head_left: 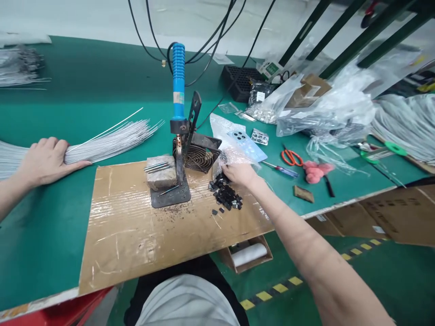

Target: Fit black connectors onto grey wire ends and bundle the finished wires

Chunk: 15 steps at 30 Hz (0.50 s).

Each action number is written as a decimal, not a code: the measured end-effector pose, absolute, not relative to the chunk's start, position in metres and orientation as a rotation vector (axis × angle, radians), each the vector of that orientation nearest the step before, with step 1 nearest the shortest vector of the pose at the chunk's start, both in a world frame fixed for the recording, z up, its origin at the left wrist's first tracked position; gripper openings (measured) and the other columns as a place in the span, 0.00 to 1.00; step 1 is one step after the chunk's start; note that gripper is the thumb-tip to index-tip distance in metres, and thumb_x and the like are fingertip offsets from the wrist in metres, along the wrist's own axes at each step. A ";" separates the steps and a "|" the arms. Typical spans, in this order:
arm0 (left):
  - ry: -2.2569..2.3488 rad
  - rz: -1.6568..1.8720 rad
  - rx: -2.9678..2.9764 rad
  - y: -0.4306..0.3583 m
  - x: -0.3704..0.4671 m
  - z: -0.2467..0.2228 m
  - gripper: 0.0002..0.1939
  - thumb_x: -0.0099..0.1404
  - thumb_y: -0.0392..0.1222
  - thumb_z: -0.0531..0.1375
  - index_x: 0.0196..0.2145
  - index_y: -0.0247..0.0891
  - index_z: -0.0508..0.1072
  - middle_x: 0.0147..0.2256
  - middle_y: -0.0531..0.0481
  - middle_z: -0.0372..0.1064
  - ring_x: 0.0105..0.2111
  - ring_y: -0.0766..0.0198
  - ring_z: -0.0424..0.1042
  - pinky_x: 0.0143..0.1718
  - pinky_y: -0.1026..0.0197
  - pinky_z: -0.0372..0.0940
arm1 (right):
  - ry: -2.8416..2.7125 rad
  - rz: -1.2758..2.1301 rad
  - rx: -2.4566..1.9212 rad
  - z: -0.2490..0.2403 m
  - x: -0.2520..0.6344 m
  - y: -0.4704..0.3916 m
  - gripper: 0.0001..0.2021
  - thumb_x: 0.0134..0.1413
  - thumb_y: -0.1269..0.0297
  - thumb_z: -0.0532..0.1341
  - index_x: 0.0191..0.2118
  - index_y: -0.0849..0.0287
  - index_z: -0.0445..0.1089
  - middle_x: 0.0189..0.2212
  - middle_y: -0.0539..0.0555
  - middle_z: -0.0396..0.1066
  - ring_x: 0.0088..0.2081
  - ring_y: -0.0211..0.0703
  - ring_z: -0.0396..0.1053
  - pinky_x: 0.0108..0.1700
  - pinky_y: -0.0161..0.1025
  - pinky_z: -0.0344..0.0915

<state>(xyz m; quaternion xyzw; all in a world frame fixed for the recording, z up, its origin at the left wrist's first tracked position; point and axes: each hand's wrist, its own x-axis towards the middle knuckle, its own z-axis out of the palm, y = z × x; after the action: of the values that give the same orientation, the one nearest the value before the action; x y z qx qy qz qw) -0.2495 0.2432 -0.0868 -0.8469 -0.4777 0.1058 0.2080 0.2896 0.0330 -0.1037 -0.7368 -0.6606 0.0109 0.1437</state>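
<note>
My left hand [47, 160] lies over a thick bundle of thin white wires [115, 141] at the left, fingers on its far side and thumb along its near side. One wire sticks out above the others. My right hand [239, 174] is closed at the mouth of a clear bubble-wrap bag [234, 151]; its fingertips are partly hidden. Just below it, small black pieces [228, 197] lie in a loose pile on the cardboard sheet [136, 244]. Between my hands, a blue-handled soldering iron [178, 81] stands tip down in a metal stand [171, 194].
Behind the stand sits a small black fan [199, 156]. A block [161, 176] carries several metal rods. Orange-handled scissors [291, 157], a screwdriver [282, 170] and a pink cloth [316, 172] lie at right. Plastic bags [326, 108] crowd the back right. Black cables [220, 34] hang above.
</note>
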 end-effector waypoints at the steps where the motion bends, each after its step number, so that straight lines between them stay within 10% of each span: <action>1: -1.332 0.294 -2.353 0.242 -0.249 -0.086 0.58 0.60 0.81 0.29 0.49 0.25 0.72 0.41 0.34 0.68 0.44 0.42 0.67 0.43 0.52 0.64 | -1.891 0.025 -2.125 -0.104 0.288 0.029 0.15 0.68 0.60 0.63 0.57 0.57 0.70 0.59 0.58 0.69 0.57 0.52 0.70 0.60 0.58 0.67; 9: -1.358 0.305 -2.326 0.234 -0.242 -0.081 0.58 0.59 0.81 0.26 0.45 0.26 0.72 0.42 0.37 0.68 0.45 0.46 0.68 0.45 0.52 0.66 | -1.897 0.100 -2.000 -0.083 0.257 -0.039 0.19 0.70 0.58 0.54 0.55 0.62 0.75 0.56 0.65 0.75 0.59 0.61 0.70 0.63 0.59 0.65; 15: -1.404 0.278 -2.355 0.236 -0.244 -0.084 0.62 0.55 0.83 0.25 0.46 0.24 0.72 0.42 0.36 0.68 0.45 0.45 0.67 0.46 0.49 0.67 | -1.653 0.044 -2.075 -0.037 0.258 -0.094 0.32 0.76 0.52 0.38 0.49 0.57 0.80 0.46 0.57 0.81 0.51 0.50 0.78 0.56 0.48 0.72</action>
<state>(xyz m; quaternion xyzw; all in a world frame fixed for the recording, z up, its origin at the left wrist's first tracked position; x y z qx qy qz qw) -0.2438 0.2355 -0.0837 -0.8388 -0.4999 0.0989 0.1917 0.2578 -0.0938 -0.0366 -0.7589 -0.6044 0.0160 0.2418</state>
